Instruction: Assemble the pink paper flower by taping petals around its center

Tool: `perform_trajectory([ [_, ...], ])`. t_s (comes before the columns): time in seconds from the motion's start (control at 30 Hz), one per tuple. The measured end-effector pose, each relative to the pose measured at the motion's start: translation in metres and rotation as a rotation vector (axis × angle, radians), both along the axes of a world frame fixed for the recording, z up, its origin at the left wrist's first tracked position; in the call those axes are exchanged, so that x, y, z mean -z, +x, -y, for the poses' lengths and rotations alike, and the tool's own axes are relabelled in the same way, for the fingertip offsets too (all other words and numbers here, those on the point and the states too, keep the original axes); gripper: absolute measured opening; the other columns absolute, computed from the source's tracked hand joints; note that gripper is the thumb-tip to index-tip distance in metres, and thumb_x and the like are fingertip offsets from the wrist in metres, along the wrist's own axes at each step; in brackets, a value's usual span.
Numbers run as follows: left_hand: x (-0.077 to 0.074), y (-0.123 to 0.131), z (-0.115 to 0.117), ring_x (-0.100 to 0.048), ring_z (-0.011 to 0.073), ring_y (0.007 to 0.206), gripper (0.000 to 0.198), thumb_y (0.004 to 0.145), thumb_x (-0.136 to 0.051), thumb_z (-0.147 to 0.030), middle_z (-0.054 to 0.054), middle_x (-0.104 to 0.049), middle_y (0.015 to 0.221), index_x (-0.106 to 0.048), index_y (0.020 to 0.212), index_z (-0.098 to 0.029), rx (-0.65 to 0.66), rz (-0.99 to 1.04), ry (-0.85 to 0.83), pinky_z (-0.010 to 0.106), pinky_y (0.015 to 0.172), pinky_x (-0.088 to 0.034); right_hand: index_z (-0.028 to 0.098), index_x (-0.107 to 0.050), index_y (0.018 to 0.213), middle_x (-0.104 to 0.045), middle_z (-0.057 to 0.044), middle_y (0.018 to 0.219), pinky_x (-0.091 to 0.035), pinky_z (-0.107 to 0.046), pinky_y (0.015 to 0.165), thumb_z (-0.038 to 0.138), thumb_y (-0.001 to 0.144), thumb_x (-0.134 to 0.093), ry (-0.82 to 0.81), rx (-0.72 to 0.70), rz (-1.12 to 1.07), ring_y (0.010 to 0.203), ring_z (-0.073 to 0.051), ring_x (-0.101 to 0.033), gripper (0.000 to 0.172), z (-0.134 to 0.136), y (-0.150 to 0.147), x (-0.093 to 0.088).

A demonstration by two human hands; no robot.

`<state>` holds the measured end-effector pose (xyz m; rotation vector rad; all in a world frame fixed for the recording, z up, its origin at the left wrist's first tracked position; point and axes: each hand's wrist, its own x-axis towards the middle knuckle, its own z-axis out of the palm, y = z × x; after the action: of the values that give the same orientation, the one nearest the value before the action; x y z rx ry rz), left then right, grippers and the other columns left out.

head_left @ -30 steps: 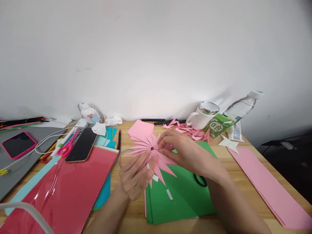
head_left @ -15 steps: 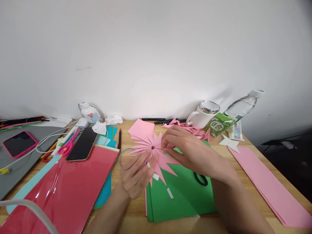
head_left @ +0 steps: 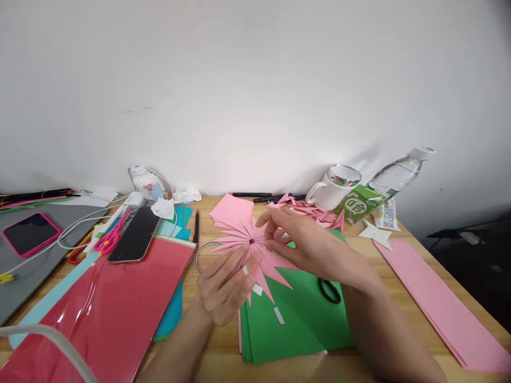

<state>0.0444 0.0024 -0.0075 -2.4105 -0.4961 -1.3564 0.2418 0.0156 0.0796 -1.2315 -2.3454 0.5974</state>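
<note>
A many-pointed pink paper star (head_left: 252, 239), folded around a small hole at its centre, is held up above the stacked green paper (head_left: 297, 319). My left hand (head_left: 227, 284) is closed on the star's lower left side, thumb in front. Small white strips (head_left: 257, 289) show by its thumb. On the star's right side, my right hand (head_left: 303, 239) has its fingers curled around the points, the index finger reaching over the top. Its grip is partly hidden. Another white strip (head_left: 278, 315) lies on the green paper, and scissors with a black handle (head_left: 329, 291) rest under my right wrist.
Folded pink pieces (head_left: 319, 214) lie behind my right hand, near a white mug (head_left: 334, 187), a green box (head_left: 359, 204) and a water bottle (head_left: 399, 173). Pink strips (head_left: 439, 303) lie right. Left are a red folder (head_left: 107, 308), a phone (head_left: 134, 236) and pink scissors (head_left: 114, 234).
My right hand's index finger has lifted and stretched left over the star's top points. My left hand and the star have hardly moved.
</note>
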Motion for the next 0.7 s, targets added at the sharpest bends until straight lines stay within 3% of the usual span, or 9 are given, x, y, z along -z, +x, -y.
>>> perform_trajectory([
  [0.2, -0.0045, 0.0011, -0.0004, -0.054, 0.0281, 0.111, 0.064, 0.081, -0.048, -0.006, 0.013, -0.071, 0.089, -0.019, 0.138, -0.007, 0.007, -0.018, 0.017, 0.041, 0.078, -0.054, 0.019, -0.046, 0.1, -0.062, -0.003, 0.081, -0.042, -0.031, 0.07, 0.013, 0.082, -0.048, -0.048, 0.013, 0.03, 0.078, -0.017, -0.053, 0.019, 0.0013, -0.0012, -0.0012],
  [0.37, -0.0076, 0.0022, 0.0014, -0.052, 0.0281, 0.113, 0.054, 0.085, -0.039, -0.007, 0.015, -0.071, 0.092, -0.023, 0.136, -0.005, 0.021, -0.039, 0.026, 0.041, 0.08, -0.054, 0.018, -0.047, 0.097, -0.062, -0.003, 0.079, -0.042, -0.03, 0.067, 0.012, 0.08, -0.048, -0.09, 0.042, 0.043, 0.074, -0.017, -0.054, 0.018, 0.0018, -0.0025, -0.0015],
  [0.7, -0.0089, 0.0056, 0.0005, -0.054, 0.0269, 0.111, 0.049, 0.084, -0.04, -0.006, 0.015, -0.071, 0.085, -0.028, 0.132, -0.004, 0.038, -0.016, 0.045, 0.04, 0.078, -0.055, 0.02, -0.047, 0.092, -0.058, -0.002, 0.078, -0.042, -0.029, 0.065, 0.011, 0.077, -0.047, -0.107, 0.105, 0.045, 0.074, -0.016, -0.052, 0.018, 0.0051, -0.0038, 0.0005],
])
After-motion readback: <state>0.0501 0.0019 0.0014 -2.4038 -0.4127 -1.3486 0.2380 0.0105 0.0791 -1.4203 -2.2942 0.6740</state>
